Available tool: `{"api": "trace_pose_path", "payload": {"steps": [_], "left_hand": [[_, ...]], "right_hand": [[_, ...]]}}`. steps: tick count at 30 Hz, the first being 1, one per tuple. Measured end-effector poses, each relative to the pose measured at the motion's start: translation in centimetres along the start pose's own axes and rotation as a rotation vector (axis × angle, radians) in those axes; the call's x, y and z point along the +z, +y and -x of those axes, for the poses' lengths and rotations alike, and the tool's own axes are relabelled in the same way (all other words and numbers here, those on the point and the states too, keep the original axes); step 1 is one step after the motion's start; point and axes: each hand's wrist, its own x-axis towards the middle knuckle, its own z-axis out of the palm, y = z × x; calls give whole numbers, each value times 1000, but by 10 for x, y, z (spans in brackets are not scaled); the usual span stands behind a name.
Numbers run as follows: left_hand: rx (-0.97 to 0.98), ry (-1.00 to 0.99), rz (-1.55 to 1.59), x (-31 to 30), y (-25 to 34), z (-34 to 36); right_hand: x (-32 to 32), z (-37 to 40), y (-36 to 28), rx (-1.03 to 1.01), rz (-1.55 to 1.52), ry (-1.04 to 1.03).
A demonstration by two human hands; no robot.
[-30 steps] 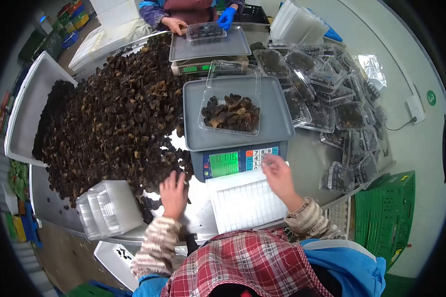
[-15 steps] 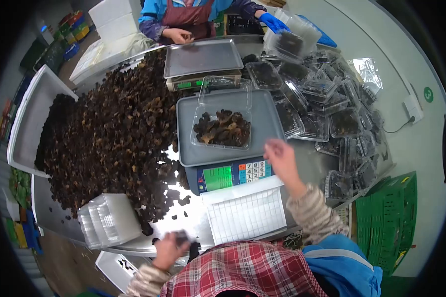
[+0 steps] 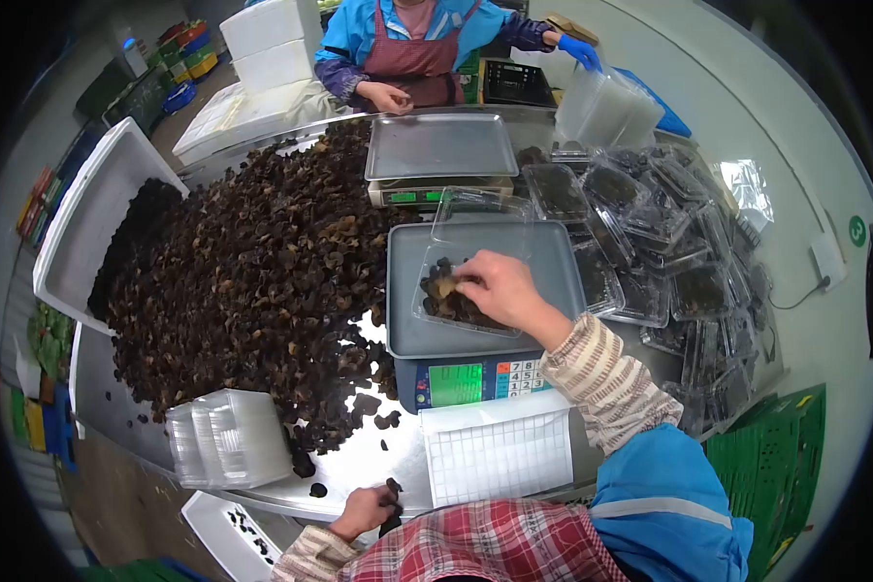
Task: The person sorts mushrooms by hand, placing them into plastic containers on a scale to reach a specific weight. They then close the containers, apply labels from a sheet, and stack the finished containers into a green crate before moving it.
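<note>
My right hand (image 3: 502, 289) is over an open clear plastic clamshell box (image 3: 470, 327), its fingers pinched on a brownish piece of wood ear mushroom (image 3: 444, 287). Dark mushrooms lie in the box, partly hidden by that hand. The box rests on the grey pan (image 3: 407, 301) of a digital scale with a lit green display (image 3: 456, 384). At the table's front edge, my left hand (image 3: 364, 511) is closed around a small dark mushroom piece (image 3: 394, 488). A large heap of mushrooms (image 3: 262, 281) spreads left of the scale.
Nested empty boxes (image 3: 228, 441) stand front left; a gridded paper sheet (image 3: 500, 456) lies before the scale. Filled boxes (image 3: 640, 213) pile up at right. Across the table, a person (image 3: 412, 58) stands behind a second scale (image 3: 443, 145). Green crates (image 3: 776, 466) stand at right.
My right hand has moved from beside the scale into the box and pinched a mushroom. My left hand stays near the front edge. The co-worker's gloved hand is now at the stacked boxes.
</note>
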Motion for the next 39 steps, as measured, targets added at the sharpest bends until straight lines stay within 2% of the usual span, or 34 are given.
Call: {"api": "trace_pose_path", "payload": {"steps": [1,2,3,5,6,7,9,10,12,13,14,16,19,23,24,27,29,31,33,35,37,38,39], "left_hand": [[-19,46,162,0,0,-1],[-134,50,180,-4,-1,-5],[-122,60,232,-8,-9,-11],[-44,33,434,-28,-8,-21],[-3,-3,300,-38,-1,-24],[33,-8,83,-45,7,-26],[86,42,-33,-55,19,-18],[89,40,-26,-56,18,-13],[-46,204,143,-49,13,-2],[-85,272,75,-47,12,2],[-19,414,217,-33,-9,1],[-95,458,353,-48,2,3],[15,614,290,-80,27,-12],[78,658,454,-128,73,-43],[182,713,460,-136,78,-55],[268,718,562,-166,117,-70],[301,798,466,-174,123,-82],[289,911,213,-173,107,-94],[190,855,-135,-156,75,-105],[130,700,-169,-117,53,-117],[189,675,-325,-89,46,-121],[266,787,-375,-82,39,-127],[262,781,-371,-81,35,-126]], "right_hand": [[-6,-7,-6,-5,6,-5],[-11,-15,-16,72,-124,-29],[-13,-22,-23,157,-255,-52],[-6,-44,-37,41,-363,23],[1,-51,-40,-42,-473,126],[-2,-53,-39,-37,-482,132],[-19,-49,-30,83,-595,236],[-27,-40,-14,122,-558,324],[-41,-13,35,269,-544,430],[-45,6,56,390,-573,455],[-50,26,66,461,-579,462],[-58,59,83,554,-573,454],[-60,78,98,617,-573,452],[-61,69,89,671,-598,444],[-59,62,86,663,-616,437],[-59,49,85,634,-636,403],[-55,41,82,611,-616,366],[-56,42,76,612,-581,326],[-54,51,74,584,-593,312],[-49,62,74,571,-579,320],[-41,70,75,601,-591,311],[-39,74,76,634,-596,310],[-38,77,76,640,-594,304]]}}
